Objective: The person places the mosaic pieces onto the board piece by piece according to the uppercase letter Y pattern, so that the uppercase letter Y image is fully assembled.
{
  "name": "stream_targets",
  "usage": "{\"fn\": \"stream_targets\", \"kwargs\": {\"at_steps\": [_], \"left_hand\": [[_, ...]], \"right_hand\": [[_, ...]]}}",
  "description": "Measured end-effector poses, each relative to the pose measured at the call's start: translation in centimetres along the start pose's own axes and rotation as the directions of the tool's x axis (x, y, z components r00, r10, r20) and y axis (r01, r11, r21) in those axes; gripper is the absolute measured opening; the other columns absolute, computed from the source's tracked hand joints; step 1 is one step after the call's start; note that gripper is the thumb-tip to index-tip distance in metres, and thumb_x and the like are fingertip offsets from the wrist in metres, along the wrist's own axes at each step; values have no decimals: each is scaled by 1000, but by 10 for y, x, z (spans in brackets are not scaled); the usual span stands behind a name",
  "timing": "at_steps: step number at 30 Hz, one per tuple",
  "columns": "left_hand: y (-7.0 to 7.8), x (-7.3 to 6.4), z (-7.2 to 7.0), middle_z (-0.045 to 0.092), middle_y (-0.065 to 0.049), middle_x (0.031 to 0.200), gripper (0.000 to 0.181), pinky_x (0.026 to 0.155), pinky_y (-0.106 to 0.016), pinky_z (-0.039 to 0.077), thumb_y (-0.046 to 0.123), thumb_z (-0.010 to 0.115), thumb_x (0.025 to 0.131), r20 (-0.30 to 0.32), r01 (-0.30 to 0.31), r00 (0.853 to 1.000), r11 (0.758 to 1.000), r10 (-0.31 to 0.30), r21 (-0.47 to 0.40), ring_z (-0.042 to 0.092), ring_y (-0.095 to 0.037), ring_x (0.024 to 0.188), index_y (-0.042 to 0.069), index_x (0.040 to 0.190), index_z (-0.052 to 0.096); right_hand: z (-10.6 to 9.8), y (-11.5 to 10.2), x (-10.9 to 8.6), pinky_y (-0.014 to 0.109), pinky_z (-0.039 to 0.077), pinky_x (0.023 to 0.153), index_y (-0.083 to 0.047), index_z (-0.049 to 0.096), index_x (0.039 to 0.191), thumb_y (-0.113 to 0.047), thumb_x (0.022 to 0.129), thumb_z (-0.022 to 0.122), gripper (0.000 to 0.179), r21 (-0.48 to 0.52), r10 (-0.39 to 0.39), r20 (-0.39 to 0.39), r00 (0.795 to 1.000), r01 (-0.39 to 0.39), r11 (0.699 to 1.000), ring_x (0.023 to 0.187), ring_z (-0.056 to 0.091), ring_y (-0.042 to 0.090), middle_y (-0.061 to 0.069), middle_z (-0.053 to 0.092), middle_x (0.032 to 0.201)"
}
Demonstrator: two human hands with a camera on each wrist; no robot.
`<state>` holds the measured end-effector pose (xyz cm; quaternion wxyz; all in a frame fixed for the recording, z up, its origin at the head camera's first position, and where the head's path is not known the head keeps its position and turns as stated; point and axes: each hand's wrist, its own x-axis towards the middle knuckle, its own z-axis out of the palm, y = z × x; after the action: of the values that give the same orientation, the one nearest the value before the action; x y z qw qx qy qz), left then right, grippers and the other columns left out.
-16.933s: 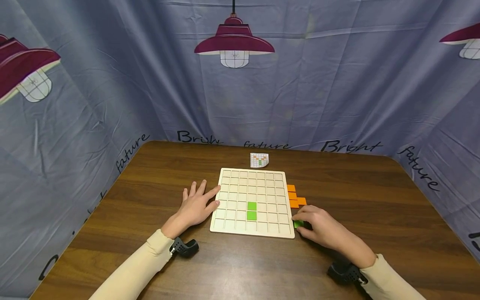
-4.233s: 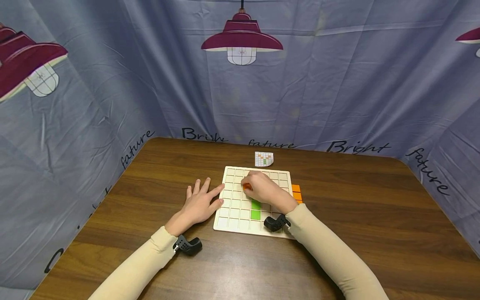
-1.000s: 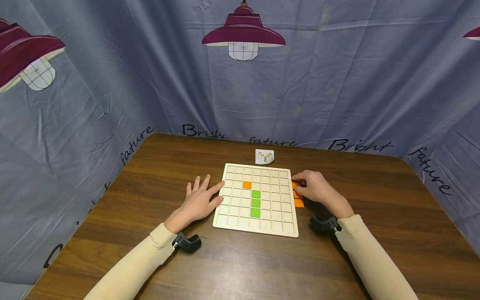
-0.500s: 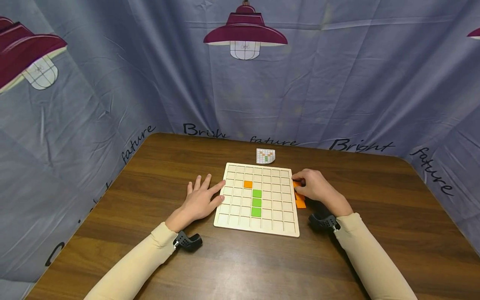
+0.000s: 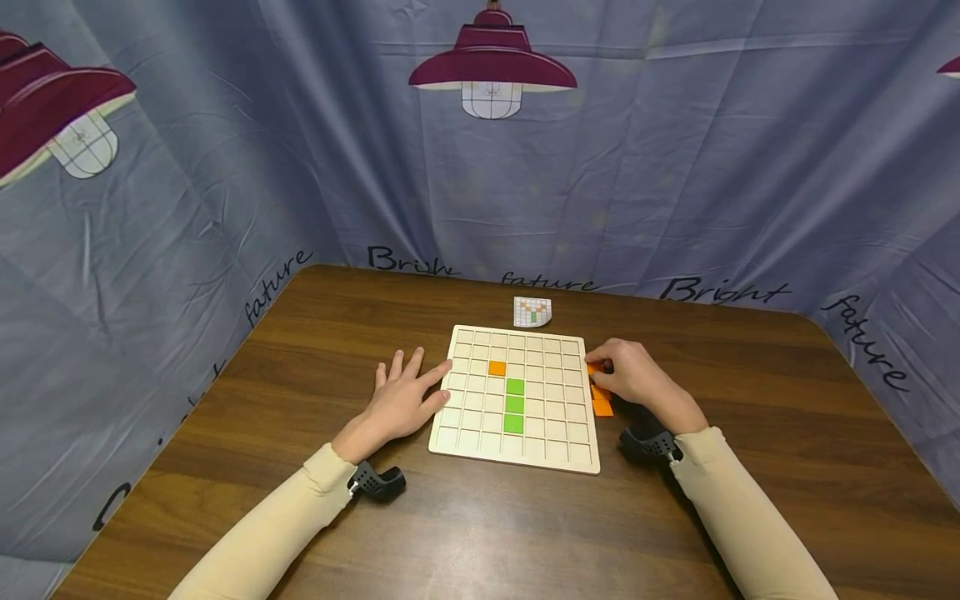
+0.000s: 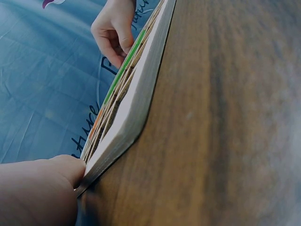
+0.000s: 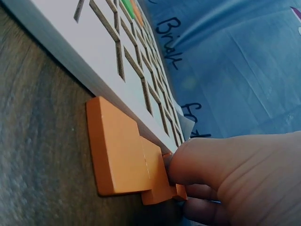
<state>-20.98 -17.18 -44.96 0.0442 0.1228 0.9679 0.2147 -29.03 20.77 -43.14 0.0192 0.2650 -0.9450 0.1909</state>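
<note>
A pale wooden grid board (image 5: 480,429) lies on the table with three green tiles (image 5: 514,405) in one column. One orange tile (image 5: 497,368) sits in a square farther up and to the left. My left hand (image 5: 401,402) is spread flat, its forefinger and thumb touching the board's left edge; the thumb shows at the board's corner in the left wrist view. At the right edge, my right hand (image 5: 632,372) pinches the farthest of the loose orange tiles between thumb and fingers, which partly hide it. Two more orange tiles (image 7: 122,153) lie nearer, against the board's side.
A small paper card (image 5: 532,312) printed with a coloured grid pattern lies behind the board. The brown wooden table (image 5: 480,533) extends all around. A blue-grey curtain (image 5: 570,183) with printed lamps hangs at the back and sides.
Since the oldest frame, a third green tile and an orange tile have come onto the board. My right hand has gone from the board back to the loose orange tiles. The left has stayed.
</note>
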Motion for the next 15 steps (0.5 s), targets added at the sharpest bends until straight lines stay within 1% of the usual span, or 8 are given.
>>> {"fn": "stream_targets", "kwargs": {"at_steps": [10, 15], "left_hand": [[0, 0, 1, 19, -27, 168, 54, 117, -78, 6, 42, 49, 106, -2, -2, 1000, 1000, 2, 0, 7, -57, 154, 28, 158, 42], [1, -1, 0, 18, -26, 168, 54, 118, -78, 5, 42, 49, 106, 1, 1, 1000, 1000, -1, 0, 6, -57, 154, 28, 158, 42]], "right_hand": [[0, 0, -2, 29, 42, 65, 3, 77, 109, -1, 84, 72, 27, -14, -15, -6, 1000, 15, 1000, 72, 53, 16, 10, 69, 88], [-1, 0, -2, 29, 44, 66, 3, 77, 109, -2, 83, 72, 27, -19, -2, -13, 1000, 2, 1000, 74, 54, 17, 11, 70, 90]]}}
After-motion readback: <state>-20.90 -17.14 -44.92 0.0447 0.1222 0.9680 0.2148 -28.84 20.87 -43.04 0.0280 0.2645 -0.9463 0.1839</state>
